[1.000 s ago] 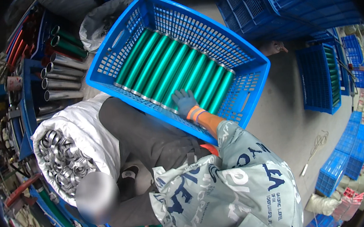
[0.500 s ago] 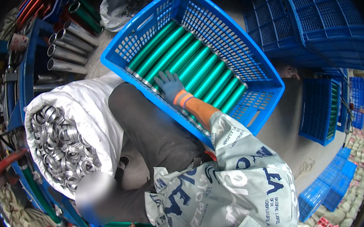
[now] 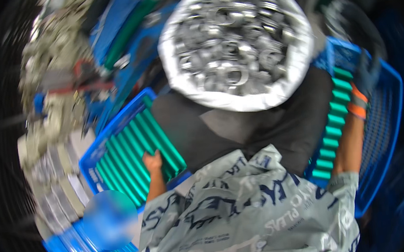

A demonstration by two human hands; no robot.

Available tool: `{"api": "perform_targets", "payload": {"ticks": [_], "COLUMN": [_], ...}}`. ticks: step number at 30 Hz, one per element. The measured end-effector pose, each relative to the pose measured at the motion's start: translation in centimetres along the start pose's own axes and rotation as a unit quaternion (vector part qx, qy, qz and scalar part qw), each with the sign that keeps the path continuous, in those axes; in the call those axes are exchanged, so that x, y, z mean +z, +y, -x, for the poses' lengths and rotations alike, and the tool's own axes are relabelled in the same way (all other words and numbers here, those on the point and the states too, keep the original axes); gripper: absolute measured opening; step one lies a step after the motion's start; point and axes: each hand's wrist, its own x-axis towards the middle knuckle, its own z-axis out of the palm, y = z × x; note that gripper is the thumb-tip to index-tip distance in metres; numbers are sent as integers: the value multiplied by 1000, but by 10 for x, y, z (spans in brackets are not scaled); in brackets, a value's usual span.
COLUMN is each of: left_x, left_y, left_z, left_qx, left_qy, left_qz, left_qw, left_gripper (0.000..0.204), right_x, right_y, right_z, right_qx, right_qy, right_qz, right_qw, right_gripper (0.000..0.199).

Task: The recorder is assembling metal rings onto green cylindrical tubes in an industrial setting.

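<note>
My bare left hand (image 3: pixel 153 160) is among the shiny green tubes (image 3: pixel 126 157) lying side by side in a blue crate (image 3: pixel 87 170) on my left. Its thumb and fingers look curled round one tube, though blur softens them. On my right, my right hand (image 3: pixel 366 78), in a grey-blue glove with an orange cuff, is over the blue basket (image 3: pixel 397 107). Its fingers look stretched out and hold nothing I can see. More green tubes (image 3: pixel 335 113) lie in that basket, partly hidden by my arm.
Between my knees stands a white sack (image 3: pixel 253 105) full of silvery metal rings (image 3: pixel 233 45). Stacked blue crates (image 3: pixel 70 248) are at the lower left. Beige bundles (image 3: pixel 53 174) lie beyond the left crate, and a blue machine frame (image 3: pixel 132 81) is at the far left.
My view has swung left, bringing the left crate and hand fully in and shifting the ring sack to the top centre. The right basket now lies at the right edge.
</note>
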Motion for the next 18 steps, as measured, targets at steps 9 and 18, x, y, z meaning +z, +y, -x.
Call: {"api": "perform_targets", "payload": {"ticks": [9,18], "left_x": [48,11], "left_y": [76,43], "left_z": [30,-34], "left_qx": [-119,-27], "left_qy": [-58,9], "left_qz": [-12,243], "left_qw": [991,970], "left_gripper": [99,70], "right_x": [174,248], "right_y": [-288,-220], "right_z": [124,186], "right_qx": [-243,-445], "right_qy": [-474,-482], "right_qz": [12,262], "right_qw": [847,708], "right_gripper": [67,51]}}
